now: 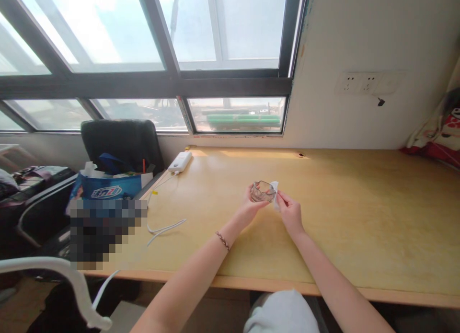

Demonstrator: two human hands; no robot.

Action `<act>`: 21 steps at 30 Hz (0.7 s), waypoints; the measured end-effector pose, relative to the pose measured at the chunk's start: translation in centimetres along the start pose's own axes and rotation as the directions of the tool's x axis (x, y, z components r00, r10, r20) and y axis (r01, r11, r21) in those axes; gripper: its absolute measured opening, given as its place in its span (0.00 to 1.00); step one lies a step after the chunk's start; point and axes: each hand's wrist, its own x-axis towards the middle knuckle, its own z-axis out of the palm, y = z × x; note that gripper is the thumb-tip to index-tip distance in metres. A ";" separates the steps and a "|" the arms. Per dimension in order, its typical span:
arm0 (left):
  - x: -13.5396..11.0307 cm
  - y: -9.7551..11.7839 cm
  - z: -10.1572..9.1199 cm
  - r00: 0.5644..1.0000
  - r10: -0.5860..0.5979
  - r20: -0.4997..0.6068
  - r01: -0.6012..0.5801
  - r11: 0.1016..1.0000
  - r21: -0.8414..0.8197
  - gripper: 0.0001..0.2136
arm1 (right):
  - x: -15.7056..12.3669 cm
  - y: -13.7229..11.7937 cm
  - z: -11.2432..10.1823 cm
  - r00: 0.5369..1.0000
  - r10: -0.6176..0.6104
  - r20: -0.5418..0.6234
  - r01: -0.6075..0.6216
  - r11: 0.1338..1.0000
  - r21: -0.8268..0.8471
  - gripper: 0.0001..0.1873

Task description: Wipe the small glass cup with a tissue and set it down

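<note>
On the left, a blue bag (118,182) sits in front of a black chair (124,139). Next comes a white cord (166,227), lying in a bend on the table (359,223). A white box (181,161) is near the back edge, by the window (237,117).

Then the left hand (250,206) (its wrist has a dark band (223,240)) curls its fingers around a clear glass (261,193). The glass is up above the middle of the table. A white tissue (275,185) touches the right side of the glass. The right hand (292,212) pinches the tissue, thumb and fingers closed on it. Farther right, there are plugs (359,83) on the wall (359,31), then a red and cream cloth (436,132).
</note>
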 end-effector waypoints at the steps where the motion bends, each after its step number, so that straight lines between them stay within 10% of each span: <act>1: 0.1 -0.2 -0.1 0.999 0.034 -0.021 -0.034 0.999 0.022 0.31 | -0.1 -0.1 0.0 1.000 -0.012 0.001 0.012 1.000 0.004 0.18; 11: 0.5 0.0 -0.3 0.971 0.225 -0.077 -0.200 0.949 0.242 0.36 | -0.9 -1.5 0.5 0.936 -0.316 0.154 0.329 0.942 -0.068 0.14; 17: -0.4 0.3 0.7 0.976 0.219 0.010 -0.209 0.916 0.343 0.36 | -0.1 0.0 0.4 0.994 0.100 0.048 -0.107 0.977 0.183 0.11; 21: -0.4 -0.2 0.7 0.964 0.256 0.077 -0.263 0.855 0.447 0.37 | -0.1 0.3 1.0 0.892 0.306 0.332 -0.449 0.682 0.578 0.10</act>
